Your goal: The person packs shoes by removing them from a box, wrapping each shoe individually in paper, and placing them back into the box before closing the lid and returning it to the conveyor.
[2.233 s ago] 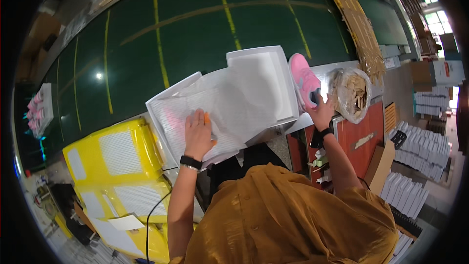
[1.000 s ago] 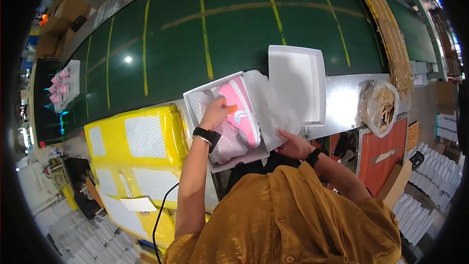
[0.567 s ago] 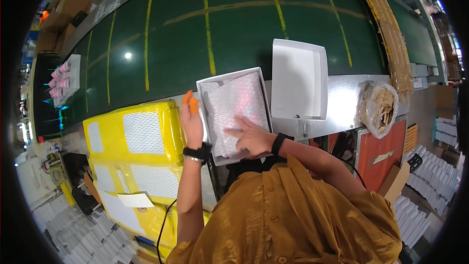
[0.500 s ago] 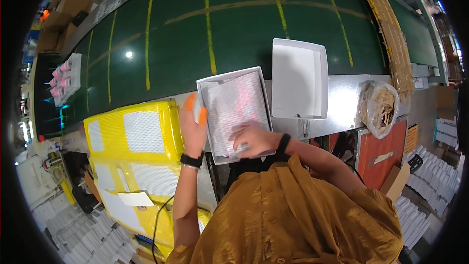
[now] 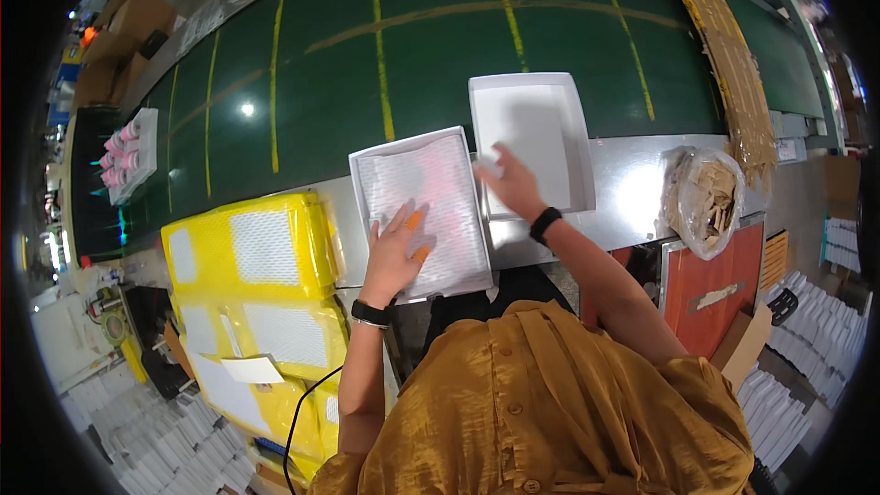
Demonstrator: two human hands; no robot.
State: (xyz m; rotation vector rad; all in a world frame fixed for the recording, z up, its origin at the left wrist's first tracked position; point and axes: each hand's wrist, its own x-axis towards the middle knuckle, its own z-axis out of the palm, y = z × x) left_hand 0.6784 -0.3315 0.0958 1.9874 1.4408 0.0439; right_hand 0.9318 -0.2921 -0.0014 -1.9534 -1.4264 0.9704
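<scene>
- My left hand (image 5: 396,255) lies flat on the tissue paper (image 5: 431,185) covering the open white box (image 5: 422,211), fingers spread and clamped on nothing; orange covers show on two fingertips.
- My right hand (image 5: 510,185) is open too, fingers apart, reaching over the near edge of the white lid (image 5: 532,142) that lies upturned just beside the box on its right; I can't tell whether it touches the lid yet.
- The box sits on the steel ledge (image 5: 632,197) at the near edge of the green conveyor belt (image 5: 367,64), straight in front of me.
- Handling, as I judge it: the box is thin cardboard — light, stiff enough along its walls, easy to dent at the corners. The tissue is soft and slippery and will slide or crease under a flat palm. Something pink shows faintly through it.
- I'd take the lid by its two long side walls, not by the floppy middle panel.
- The ledge is smooth metal, so the box could skate when pushed.
- Around me: yellow wrapped bundles (image 5: 252,293) on my left, a clear bag of brown paper scraps (image 5: 706,200) on the right, a small tray of pink items (image 5: 124,151) far left on the belt — and stacks of white cartons (image 5: 816,348) low to the right.
</scene>
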